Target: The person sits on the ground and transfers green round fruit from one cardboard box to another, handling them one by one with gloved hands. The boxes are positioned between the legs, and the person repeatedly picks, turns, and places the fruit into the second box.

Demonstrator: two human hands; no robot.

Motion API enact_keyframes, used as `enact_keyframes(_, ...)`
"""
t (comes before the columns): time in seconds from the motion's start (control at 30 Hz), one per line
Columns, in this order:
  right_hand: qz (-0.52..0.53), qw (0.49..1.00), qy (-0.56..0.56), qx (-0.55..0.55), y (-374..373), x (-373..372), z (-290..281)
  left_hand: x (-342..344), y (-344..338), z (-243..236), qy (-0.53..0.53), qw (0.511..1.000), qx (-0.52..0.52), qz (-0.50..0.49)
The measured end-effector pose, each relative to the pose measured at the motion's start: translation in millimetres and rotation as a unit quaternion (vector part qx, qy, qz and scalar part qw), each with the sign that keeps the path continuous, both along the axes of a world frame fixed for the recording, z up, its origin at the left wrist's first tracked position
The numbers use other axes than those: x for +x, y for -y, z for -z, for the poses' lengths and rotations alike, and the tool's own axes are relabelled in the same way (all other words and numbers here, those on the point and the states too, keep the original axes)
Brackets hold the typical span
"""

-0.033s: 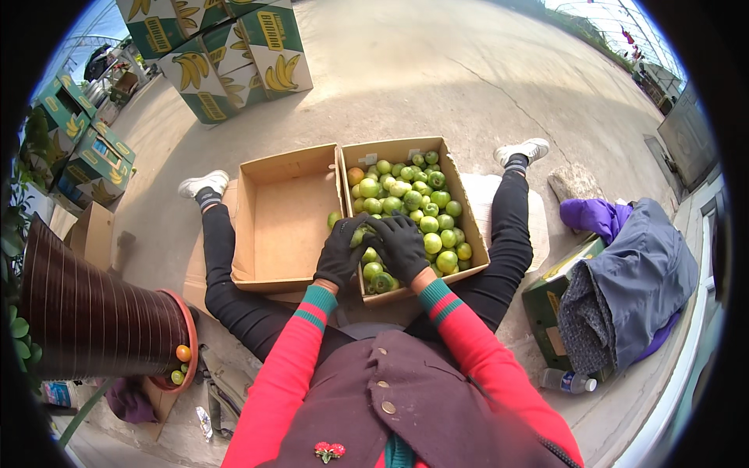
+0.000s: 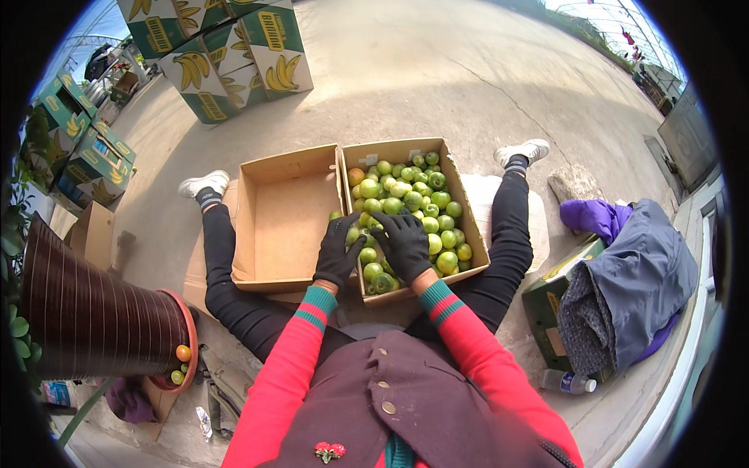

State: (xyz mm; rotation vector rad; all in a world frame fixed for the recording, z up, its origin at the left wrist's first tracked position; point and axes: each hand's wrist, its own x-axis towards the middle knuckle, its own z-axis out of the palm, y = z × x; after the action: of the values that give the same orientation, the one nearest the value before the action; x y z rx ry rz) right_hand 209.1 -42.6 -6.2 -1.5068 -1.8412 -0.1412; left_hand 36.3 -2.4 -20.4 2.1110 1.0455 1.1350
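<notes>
Your L hand (image 2: 338, 253) and R hand (image 2: 406, 243), both in blk gloves (image 2: 413, 248), bend their fingers (image 2: 395, 225) at green tomatoes (image 2: 430, 225) in the R cardboard box (image 2: 390, 150); can't tell if either grips one. L cardboard box (image 2: 285, 218) sits just beside it, also btwn your legs (image 2: 507, 226).

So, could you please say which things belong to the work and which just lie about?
Apparently in use: left hand, right hand, green tomatoes, box holding them, neighbouring carton.
Probably lying about: plastic bottle, grey garment, purple cloth, stacked boxes.
</notes>
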Motion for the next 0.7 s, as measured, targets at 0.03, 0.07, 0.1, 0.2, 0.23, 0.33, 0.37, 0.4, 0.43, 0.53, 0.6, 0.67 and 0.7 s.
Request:
enact_keyframes(0.03,0.063,0.998,0.011,0.006,-1,9,6,1,-1,2,0.032,0.998,-0.006,-0.054)
enact_keyframes(0.07,0.119,0.989,0.064,-0.060,1,15,10,-3,-6,10,0.070,0.992,-0.015,-0.107)
enact_keyframes(0.1,0.174,0.970,0.117,-0.126,4,20,14,-6,-11,17,0.107,0.981,-0.025,-0.160)
enact_keyframes(0.2,0.201,0.940,0.169,-0.220,0,22,31,-18,-27,46,0.091,0.932,-0.168,-0.308)
enact_keyframes(0.23,0.210,0.930,0.194,-0.233,-2,21,32,-17,-30,47,0.092,0.909,-0.226,-0.338)
enact_keyframes(0.33,0.198,0.944,0.150,-0.217,-2,18,28,-29,-37,67,0.069,0.900,-0.269,-0.336)
enact_keyframes(0.37,0.183,0.963,0.113,-0.161,-2,16,27,-29,-39,68,0.069,0.900,-0.271,-0.333)
enact_keyframes(0.4,0.167,0.978,0.076,-0.103,-3,13,25,-28,-37,71,0.034,0.907,-0.221,-0.357)
enact_keyframes(0.43,0.158,0.986,0.039,-0.046,-2,15,25,-19,-31,59,0.028,0.942,-0.151,-0.299)
enact_keyframes(0.53,0.011,0.995,-0.092,-0.042,0,16,14,0,-3,7,-0.005,0.995,0.034,-0.095)
enact_keyframes(0.6,-0.083,0.986,-0.132,-0.053,4,12,2,8,15,-20,-0.070,0.995,0.049,0.042)
enact_keyframes(0.67,-0.135,0.983,-0.098,-0.075,3,9,5,4,9,-13,-0.089,0.988,0.064,0.106)
enact_keyframes(0.7,-0.157,0.980,-0.092,-0.086,4,9,6,2,8,-9,-0.078,0.992,0.032,0.099)
